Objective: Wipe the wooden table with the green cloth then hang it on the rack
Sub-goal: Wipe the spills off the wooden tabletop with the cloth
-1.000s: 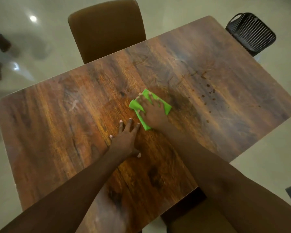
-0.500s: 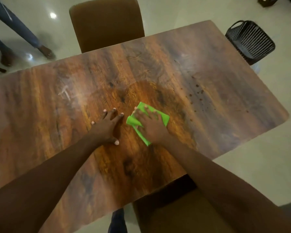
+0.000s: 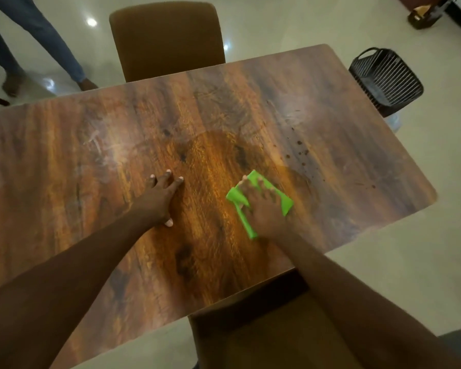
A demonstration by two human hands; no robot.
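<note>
A folded bright green cloth [image 3: 286, 202] lies flat on the wooden table [image 3: 64, 169], right of its middle. My right hand [image 3: 262, 209] presses down on the cloth with fingers spread, covering most of it. My left hand [image 3: 160, 198] rests flat on the bare wood to the left, fingers straight, a hand's width from the cloth. A darker damp patch surrounds the cloth. Small dark spots [image 3: 301, 153] dot the wood beyond the cloth to the right. No rack for hanging is plainly seen.
A brown chair [image 3: 166, 38] stands at the table's far side, another chair [image 3: 264, 339] at the near side below my right arm. A black slatted basket [image 3: 386, 78] sits on the floor at the far right corner. A person's legs [image 3: 51, 43] stand at the far left.
My right hand has slid the cloth to the right, away from my left hand. The gap between my hands has widened. The person at the far left has stepped closer.
</note>
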